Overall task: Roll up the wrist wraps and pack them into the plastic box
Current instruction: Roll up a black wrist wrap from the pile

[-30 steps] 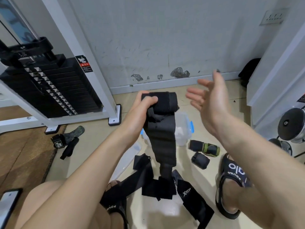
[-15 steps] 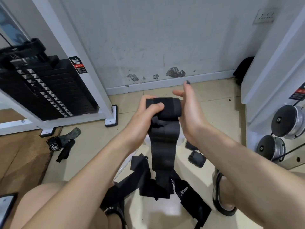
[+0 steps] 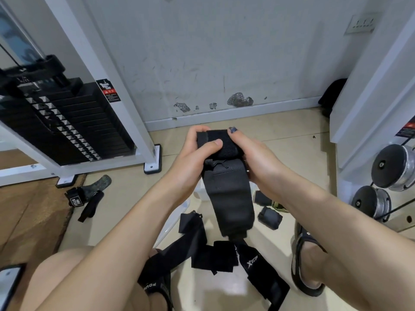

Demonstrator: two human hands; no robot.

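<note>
A black wrist wrap [image 3: 229, 194] hangs in front of me, its top end partly rolled. My left hand [image 3: 193, 158] grips the roll from the left, thumb across its front. My right hand [image 3: 253, 158] holds the roll from the right, a finger curled over the top. The wrap's loose tail drops to the floor. More unrolled black wraps [image 3: 258, 268] lie on the tiles below. Two rolled wraps [image 3: 269, 217] lie to the right. The clear plastic box [image 3: 201, 194] is mostly hidden behind the hanging wrap and my hands; its clear lid [image 3: 173, 223] lies on the floor.
A weight-stack machine [image 3: 67, 122] with a white frame stands at the left. Lifting grips [image 3: 87, 196] lie by its foot. Dumbbell ends [image 3: 390, 167] sit on a rack at right. My sandalled feet [image 3: 307, 261] are on the tiles. A phone [image 3: 9, 283] lies at lower left.
My right hand came in from the open air at the right and closed on the roll's right side. The left hand kept its grip on the roll.
</note>
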